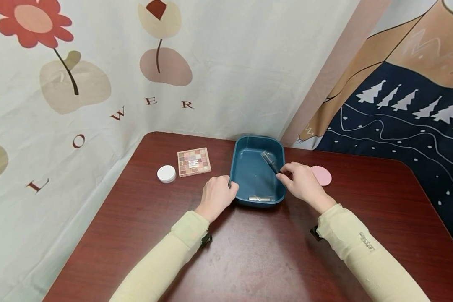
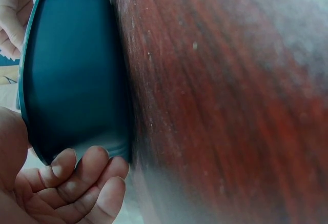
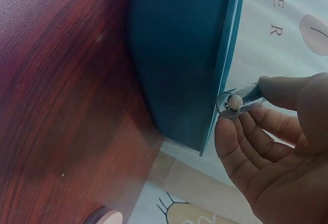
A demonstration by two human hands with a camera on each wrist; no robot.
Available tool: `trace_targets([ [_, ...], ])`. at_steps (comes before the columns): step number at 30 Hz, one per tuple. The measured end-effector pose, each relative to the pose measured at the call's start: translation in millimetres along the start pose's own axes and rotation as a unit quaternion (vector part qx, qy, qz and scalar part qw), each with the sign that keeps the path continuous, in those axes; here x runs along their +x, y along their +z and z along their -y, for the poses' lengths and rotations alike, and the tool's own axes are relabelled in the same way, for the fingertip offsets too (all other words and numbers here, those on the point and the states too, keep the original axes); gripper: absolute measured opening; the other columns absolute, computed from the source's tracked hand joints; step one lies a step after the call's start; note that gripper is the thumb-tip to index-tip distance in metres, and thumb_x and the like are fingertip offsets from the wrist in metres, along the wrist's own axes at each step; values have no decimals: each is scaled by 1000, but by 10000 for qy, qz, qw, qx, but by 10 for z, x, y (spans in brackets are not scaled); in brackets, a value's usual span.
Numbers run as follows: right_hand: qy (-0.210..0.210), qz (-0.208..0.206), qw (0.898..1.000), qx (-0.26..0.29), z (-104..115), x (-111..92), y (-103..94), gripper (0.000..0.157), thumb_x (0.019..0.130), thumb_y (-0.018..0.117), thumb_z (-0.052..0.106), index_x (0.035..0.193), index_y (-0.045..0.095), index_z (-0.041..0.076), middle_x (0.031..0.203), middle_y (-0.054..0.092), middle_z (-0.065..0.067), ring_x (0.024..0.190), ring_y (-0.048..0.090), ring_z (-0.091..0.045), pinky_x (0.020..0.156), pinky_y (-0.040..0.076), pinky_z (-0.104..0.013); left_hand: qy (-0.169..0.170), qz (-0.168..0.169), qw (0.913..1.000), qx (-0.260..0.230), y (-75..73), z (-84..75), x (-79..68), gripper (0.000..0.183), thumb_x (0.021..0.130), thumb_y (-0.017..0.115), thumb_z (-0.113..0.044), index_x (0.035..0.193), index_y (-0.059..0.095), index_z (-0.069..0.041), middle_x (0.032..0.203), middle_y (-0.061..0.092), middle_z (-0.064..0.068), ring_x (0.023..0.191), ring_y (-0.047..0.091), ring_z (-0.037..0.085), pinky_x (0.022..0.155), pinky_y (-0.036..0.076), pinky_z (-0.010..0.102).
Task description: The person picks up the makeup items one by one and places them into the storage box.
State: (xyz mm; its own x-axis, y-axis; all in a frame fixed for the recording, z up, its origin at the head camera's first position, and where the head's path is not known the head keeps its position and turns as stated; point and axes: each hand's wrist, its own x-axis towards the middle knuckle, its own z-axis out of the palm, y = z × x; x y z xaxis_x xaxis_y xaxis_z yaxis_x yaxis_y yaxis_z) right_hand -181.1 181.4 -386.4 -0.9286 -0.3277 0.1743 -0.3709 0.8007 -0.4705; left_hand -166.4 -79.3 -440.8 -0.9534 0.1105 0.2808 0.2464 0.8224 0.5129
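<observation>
A deep blue rectangular bin point(image 1: 254, 170) stands on the table. At its left rim, my left hand point(image 1: 218, 193) grips the wall, thumb over the edge and fingers curled against the outside in the left wrist view. My right hand point(image 1: 301, 180) pinches a slim dark stick with a clear end point(image 1: 269, 161) between thumb and fingertips, over the bin's right rim. In the right wrist view this stick point(image 3: 248, 98) shows a clear, shiny covering and a round pale end; its exact kind I cannot tell. A small silver-and-clear tube point(image 1: 261, 199) lies inside the bin at the near end.
Left of the bin lie an eyeshadow palette point(image 1: 194, 162) and a white round jar point(image 1: 166, 173). A pink round disc point(image 1: 321, 175) rests on the table behind my right hand. Printed curtains point(image 1: 230, 84) hang along the table's far edge.
</observation>
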Motion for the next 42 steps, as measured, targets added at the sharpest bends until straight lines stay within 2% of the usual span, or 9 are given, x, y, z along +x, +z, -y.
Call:
trace_targets([
  [7, -28, 3, 10000, 67, 20, 16, 28, 16, 96, 71, 13, 103, 74, -1, 94, 69, -15, 81, 63, -31, 71, 52, -41, -13, 41, 10000, 13, 4, 0, -1, 38, 83, 56, -12, 55, 32, -17, 54, 23, -5, 51, 31, 17, 49, 31, 30],
  [18, -27, 159, 9997, 170, 44, 53, 72, 12, 95, 72, 13, 98, 74, 2, 89, 67, -10, 76, 58, -22, 66, 50, -34, -1, 10, 10000, 49, 21, 9, 0, 37, 83, 56, -12, 55, 33, -17, 54, 24, -5, 50, 34, 18, 48, 31, 30],
  [26, -19, 373, 9990, 232, 49, 89, 106, 11, 95, 72, 13, 97, 74, 3, 88, 66, -8, 76, 59, -20, 66, 51, -33, -20, -6, 10000, 65, 13, 6, 1, 36, 83, 56, -12, 54, 33, -17, 53, 25, -5, 49, 37, 19, 48, 32, 31],
  [31, -155, 463, 9985, 242, 45, 102, 145, 11, 94, 73, 13, 98, 75, 3, 87, 66, -8, 77, 59, -20, 66, 51, -32, -52, 23, 10000, 14, 11, 6, -6, 37, 83, 56, -12, 54, 33, -17, 54, 23, -5, 49, 33, 17, 48, 30, 30],
  [42, -472, 442, 9977, 187, 36, 128, 176, 10, 93, 74, 12, 96, 75, 3, 83, 65, -6, 74, 58, -18, 64, 50, -32, -71, 6, 10000, 12, 11, 4, 0, 37, 84, 57, -13, 54, 35, -17, 53, 26, -5, 49, 38, 19, 48, 32, 30],
])
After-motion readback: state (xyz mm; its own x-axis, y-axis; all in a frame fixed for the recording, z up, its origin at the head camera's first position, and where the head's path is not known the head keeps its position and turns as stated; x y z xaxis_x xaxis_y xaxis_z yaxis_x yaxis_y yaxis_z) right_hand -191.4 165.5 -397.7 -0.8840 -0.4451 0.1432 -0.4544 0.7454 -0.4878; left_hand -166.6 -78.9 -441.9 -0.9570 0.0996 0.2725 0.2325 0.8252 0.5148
